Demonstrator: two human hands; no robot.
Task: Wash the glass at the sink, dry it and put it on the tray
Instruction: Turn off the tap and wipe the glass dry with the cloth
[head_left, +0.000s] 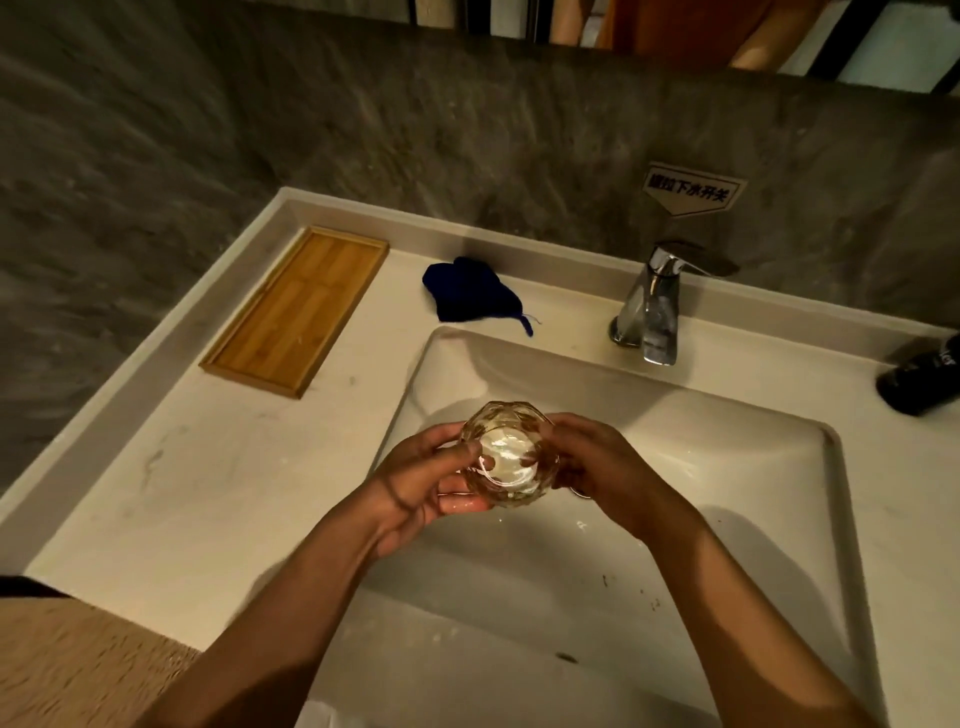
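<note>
A faceted amber-tinted glass (506, 454) is held over the left part of the white sink basin (727, 467), mouth turned up toward me. My left hand (423, 483) cups it from the left with the thumb on its rim. My right hand (605, 470) grips its right side. The fingers look wet. A wooden tray (296, 309) lies empty on the counter at the back left. A dark blue cloth (470, 291) is bunched on the counter between tray and faucet.
A chrome faucet (655, 306) stands at the back of the basin, with no water visibly running. A black bottle (922, 379) lies at the right edge. A grey stone wall with a sign (691, 193) rises behind the white counter (182, 493).
</note>
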